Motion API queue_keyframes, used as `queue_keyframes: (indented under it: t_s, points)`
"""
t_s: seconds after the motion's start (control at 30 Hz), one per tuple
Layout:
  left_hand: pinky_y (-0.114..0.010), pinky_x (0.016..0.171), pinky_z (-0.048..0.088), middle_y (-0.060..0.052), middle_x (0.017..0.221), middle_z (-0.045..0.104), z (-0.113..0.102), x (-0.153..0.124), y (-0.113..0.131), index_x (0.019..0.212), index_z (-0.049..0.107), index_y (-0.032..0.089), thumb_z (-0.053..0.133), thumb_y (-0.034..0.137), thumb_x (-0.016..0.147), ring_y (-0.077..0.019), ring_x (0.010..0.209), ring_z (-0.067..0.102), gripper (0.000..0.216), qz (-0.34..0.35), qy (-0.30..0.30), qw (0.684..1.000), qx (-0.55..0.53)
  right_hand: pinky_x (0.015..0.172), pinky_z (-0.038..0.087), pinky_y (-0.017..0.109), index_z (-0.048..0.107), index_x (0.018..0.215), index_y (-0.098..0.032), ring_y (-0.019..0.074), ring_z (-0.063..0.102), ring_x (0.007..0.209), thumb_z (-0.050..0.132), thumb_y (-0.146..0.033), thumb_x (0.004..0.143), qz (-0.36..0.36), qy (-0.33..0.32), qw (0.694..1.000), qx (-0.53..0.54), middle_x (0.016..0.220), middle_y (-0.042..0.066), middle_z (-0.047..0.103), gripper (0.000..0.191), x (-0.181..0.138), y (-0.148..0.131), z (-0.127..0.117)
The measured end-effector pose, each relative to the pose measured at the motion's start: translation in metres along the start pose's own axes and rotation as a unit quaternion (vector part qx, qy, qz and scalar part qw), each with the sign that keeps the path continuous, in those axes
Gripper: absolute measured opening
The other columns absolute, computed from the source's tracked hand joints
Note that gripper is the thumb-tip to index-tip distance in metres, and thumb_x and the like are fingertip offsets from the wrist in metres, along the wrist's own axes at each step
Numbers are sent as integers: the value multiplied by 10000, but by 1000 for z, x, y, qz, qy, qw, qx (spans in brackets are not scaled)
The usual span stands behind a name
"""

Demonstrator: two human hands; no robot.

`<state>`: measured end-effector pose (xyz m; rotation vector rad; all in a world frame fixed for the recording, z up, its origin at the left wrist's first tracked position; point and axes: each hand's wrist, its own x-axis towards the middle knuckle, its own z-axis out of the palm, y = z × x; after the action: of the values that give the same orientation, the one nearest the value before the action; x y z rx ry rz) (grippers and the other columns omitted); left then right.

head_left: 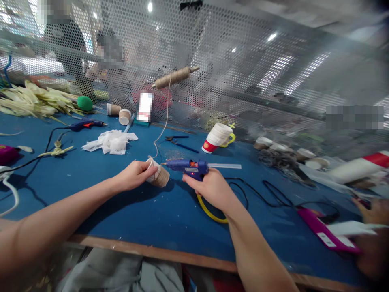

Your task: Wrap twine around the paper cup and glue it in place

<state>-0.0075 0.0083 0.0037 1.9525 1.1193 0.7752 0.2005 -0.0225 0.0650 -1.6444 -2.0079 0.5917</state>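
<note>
In the head view, the left hand [137, 174] has its thumb and fingers pinching a small cup [162, 178] near its left end; some of the fingertips are hidden. The cup lies tilted just beyond those fingers, to their right, held over the blue table [136, 219], with brown string wrapped around its right end. A loose string [164, 127] rises from beside the left fingertips to a spool [173, 78] set against the metal mesh [219, 52], well above both hands.

The right hand [214, 188] has its fingers closed around the handle of a blue glue gun [188, 165], though most of the grip is hidden. The tip points left, just beside the left fingertips and the cup; whether it touches the cup cannot be told. A clear glue stick [226, 166] juts out behind, above the right knuckles. A yellow ring [209, 213] lies beneath the right wrist.

Beyond the right fingers lie pliers [184, 147] and a leaning stack of paper cups [217, 137]. Ahead and left of the left fingers are crumpled white cloth [112, 141], a second glue gun [86, 125] and a green ball [84, 103]. Well right of the right fingers are a purple power strip [325, 231] and another person's blurred hand [373, 211].
</note>
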Motion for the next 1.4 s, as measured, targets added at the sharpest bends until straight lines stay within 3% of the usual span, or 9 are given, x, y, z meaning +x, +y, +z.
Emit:
queue_keyframes:
  t_s: [0.7,0.87,0.97,1.07,1.23,1.4]
  points:
    - [-211,595,377,3,625,504,-1,-2,2,780,573,78,310,420,810,-107,603,431,432,19,-23,1000,2,435,370,231,431,477,-179,105,450,367,541,-313,662,19,-2,1000,14,358,-22,460,254,3,3,2]
    - [-215,635,369,-9,694,494,-3,-7,10,787,537,90,299,365,830,-107,655,422,366,91,-30,995,-23,408,367,228,468,548,-169,92,427,354,575,-357,649,58,25,989,133,384,-38,456,239,9,13,-2]
    - [-203,639,360,-5,697,467,-3,-9,14,744,508,100,307,323,836,-99,658,407,314,133,-12,991,-12,434,390,219,516,641,-153,93,467,427,614,-361,619,54,77,973,208,490,-21,523,231,22,30,-5]
    - [-198,631,357,1,673,452,-3,-11,15,722,494,106,312,297,838,-94,642,397,288,158,-11,987,12,475,407,203,534,630,-139,89,500,484,589,-339,654,96,120,976,155,563,13,568,209,40,50,-6]
    - [-214,641,367,-12,674,475,-2,-12,18,738,504,107,314,289,838,-103,648,413,281,181,-23,982,48,399,392,207,511,541,-132,76,458,376,480,-357,745,163,88,979,79,504,46,557,306,63,78,4]
    - [-222,647,375,-27,699,493,0,-14,20,718,498,108,311,285,840,-105,652,434,284,196,-32,977,75,439,412,243,574,644,-110,141,544,432,482,-418,732,190,86,977,-39,530,90,595,333,74,92,11]
